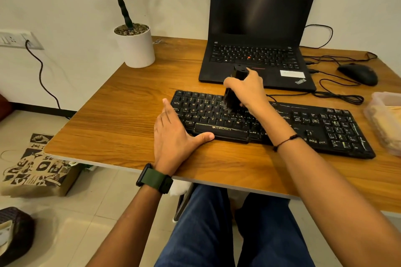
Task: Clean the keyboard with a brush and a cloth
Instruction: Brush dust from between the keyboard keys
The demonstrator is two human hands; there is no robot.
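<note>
Wooden desk (pixel 121 115): laptop (pixel 258 34), mouse (pixel 358 73), plant pot (pixel 135 47) behind keyboard (pixel 303 125).

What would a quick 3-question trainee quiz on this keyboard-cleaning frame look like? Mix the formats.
1. True or false: the right hand grips the brush with its bristles down on the keyboard.
2. Multiple choice: where is the left hand? A) on the mouse B) flat at the keyboard's left end, thumb along its front edge C) on the laptop lid
3. Fill in: the white pot with the plant stands at the table's far ____ corner.

Key: 1 true; 2 B; 3 left.
</note>
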